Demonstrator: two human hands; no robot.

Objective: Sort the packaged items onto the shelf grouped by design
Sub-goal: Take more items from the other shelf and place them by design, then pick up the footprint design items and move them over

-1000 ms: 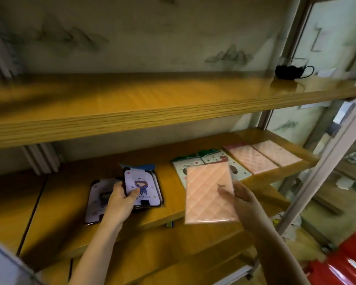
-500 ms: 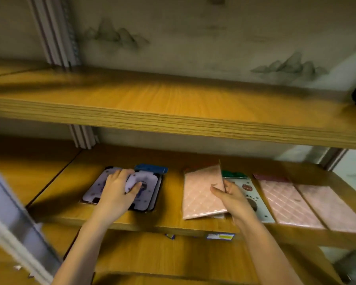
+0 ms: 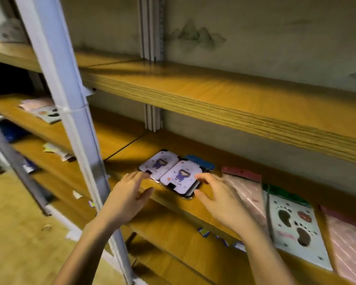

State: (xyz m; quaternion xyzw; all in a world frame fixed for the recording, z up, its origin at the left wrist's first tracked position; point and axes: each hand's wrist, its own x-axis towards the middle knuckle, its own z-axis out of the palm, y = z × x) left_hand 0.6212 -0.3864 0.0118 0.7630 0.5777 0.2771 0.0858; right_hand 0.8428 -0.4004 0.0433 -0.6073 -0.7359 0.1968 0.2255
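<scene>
Two white packages printed with a purple cartoon figure lie side by side on the middle wooden shelf (image 3: 132,145): the left package (image 3: 158,163) and the right package (image 3: 180,176). My left hand (image 3: 130,194) hovers just left of them, fingers apart and empty. On the other side, my right hand (image 3: 218,194) is open beside the right package's edge. A pink quilted package (image 3: 248,188) lies to the right, partly behind my right hand. Further right are a white footprint-pattern package (image 3: 296,227) and another pink quilted package (image 3: 349,245).
A grey metal upright (image 3: 70,112) stands close to my left arm. Beyond it, the left bay holds a few mixed packages (image 3: 43,111). A wooden shelf (image 3: 224,99) overhangs above. Small labels (image 3: 203,232) sit on the lower shelf edge.
The view swung left. My right hand let go of the pink quilted package, which now lies on the shelf. Both hands are now open beside the two cartoon packages.
</scene>
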